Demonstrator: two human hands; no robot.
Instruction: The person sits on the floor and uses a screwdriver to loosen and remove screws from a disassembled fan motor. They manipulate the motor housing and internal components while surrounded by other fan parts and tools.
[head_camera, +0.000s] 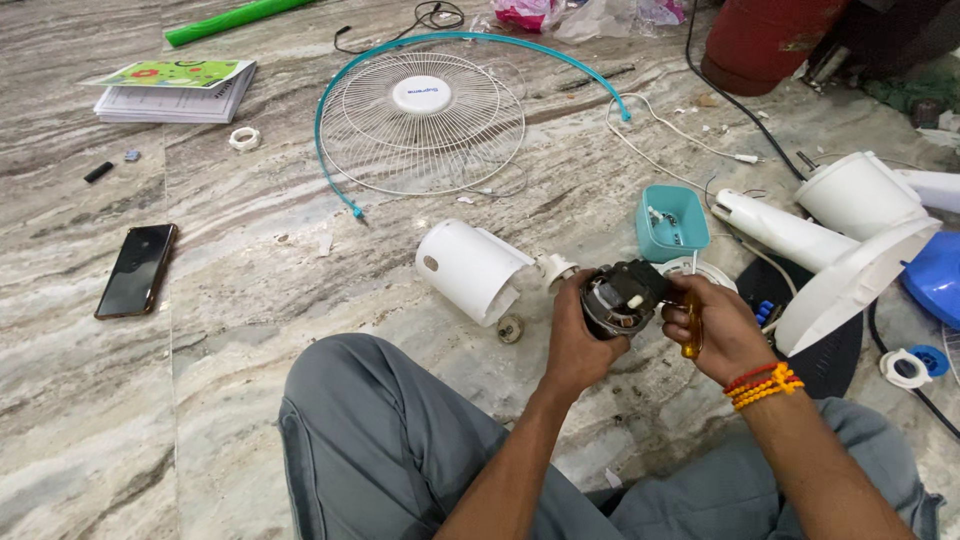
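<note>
My left hand (575, 340) grips a black fan motor (620, 297) with copper windings, held just above my lap. My right hand (722, 335) is closed around a screwdriver with an amber handle (691, 338), its upper end against the motor's right side. A white cylindrical motor cover (470, 270) lies on the floor just left of the motor. A small round part (511, 328) rests beside it.
A white wire fan grille (420, 122) with a teal rim lies ahead. A teal box (671, 222), a white fan stand (840, 240) and a cable sit at right. A phone (137, 270) and a book (175, 90) lie at left. A red cylinder (760, 40) stands behind.
</note>
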